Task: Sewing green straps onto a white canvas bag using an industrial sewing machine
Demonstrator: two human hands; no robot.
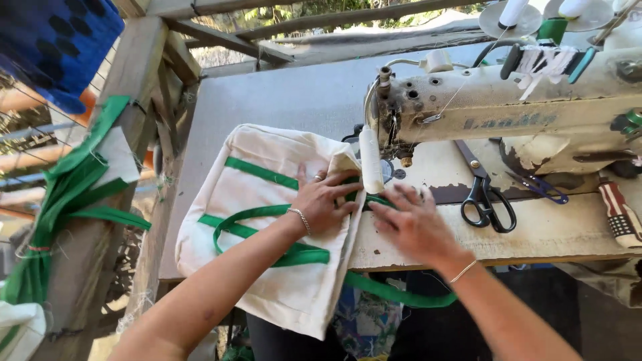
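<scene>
— The left hand (326, 198) — what is it doing?

— It is lying flat, fingers spread, pressing down on the cream cloth bag (267, 227) right where the green strap (267, 224) is running across it. It is gripping nothing, only holding the cloth down.

— And the right hand (411, 224)?

— It is resting open too, palm down, just beside the left, fingers pointing toward the needle area of the sewing machine (508, 107). It is looking blurred, so I cannot tell exactly what the fingertips are touching.

— Where is the bag sitting?

— It is lying on the worn table (568, 230), left of the machine head, with its near edge hanging over the front and a loop of strap dangling below.

— Anything else close by?

— Black scissors (485, 197) are lying on the table to the right of the hands, and more green strapping (73, 180) is hanging from a wooden post (127, 93) at the far left.
</scene>
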